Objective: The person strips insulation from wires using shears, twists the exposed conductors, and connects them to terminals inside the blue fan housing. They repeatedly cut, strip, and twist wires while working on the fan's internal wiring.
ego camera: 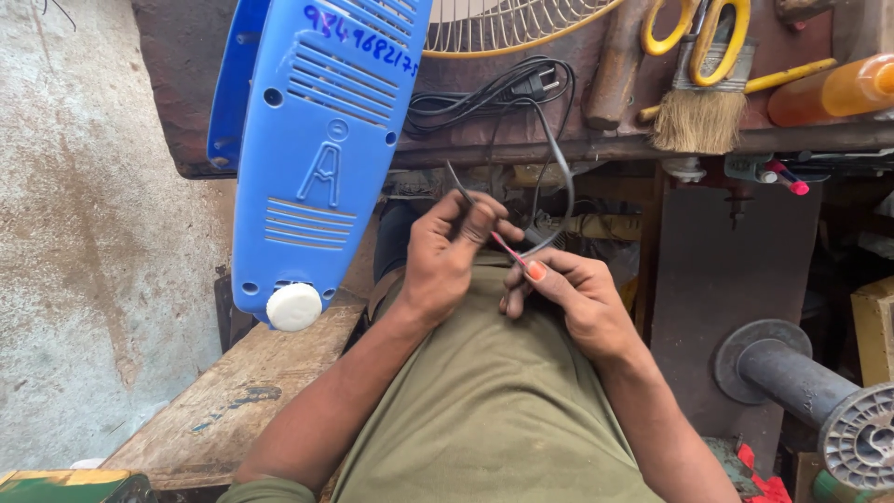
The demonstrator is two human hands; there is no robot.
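My left hand [445, 256] pinches the end of a black power cord [549, 140] that loops down from a coiled bundle with a plug on the workbench. My right hand [568, 293] meets it just below, holding a thin red wire end [510, 251] between thumb and fingers; one nail is painted orange. Both hands work close together over my lap, above my olive shirt. A blue plastic fan base [317, 140] with a white knob [293, 306] stands upright to the left of my hands.
On the bench top [521, 149] lie a wire fan guard [503, 23], a wooden hammer handle [610, 79], yellow scissors [698, 28], a brush [700, 107] and an orange bottle [838, 88]. A wooden board [242, 391] lies at left, a black spool [792, 373] at right.
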